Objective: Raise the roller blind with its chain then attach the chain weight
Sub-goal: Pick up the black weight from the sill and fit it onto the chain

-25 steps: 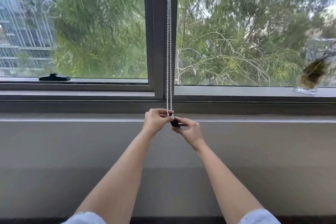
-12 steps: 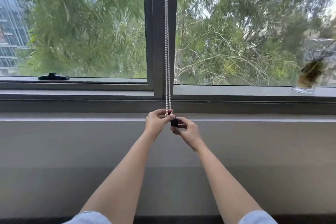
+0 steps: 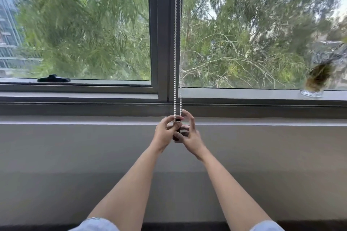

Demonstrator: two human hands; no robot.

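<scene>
Straight ahead, a wide window (image 3: 75, 24) fills the upper half of the view, with green trees (image 3: 244, 43) blurred behind the glass. Below it runs a grey wall (image 3: 56, 155), topped by a pale ledge (image 3: 75, 120). A grey upright post (image 3: 161, 33) of the frame splits the window into two panes.

Two bare forearms reach forward from light rolled sleeves (image 3: 93, 224) and meet in front of the ledge, just under the post. A white bead chain (image 3: 175, 43) hangs down in front of the post as two strands, close together and nearly straight, ending at the hands.

At its lower end, the left hand (image 3: 162, 135) has its fingers curled, thumb and forefinger pinching the top of a small dark weight (image 3: 177, 132) where the left strand arrives. The right hand (image 3: 192, 138) grips the same weight from the other side with its thumb and lower fingers, while its forefinger is lifted beside the right strand. Whether the weight is already clipped on cannot be told; the fingers cover most of it.

Far right on the sill stands a glass jar (image 3: 311, 93) holding a brownish tuft. On the left sits a black window handle (image 3: 53, 78).
</scene>
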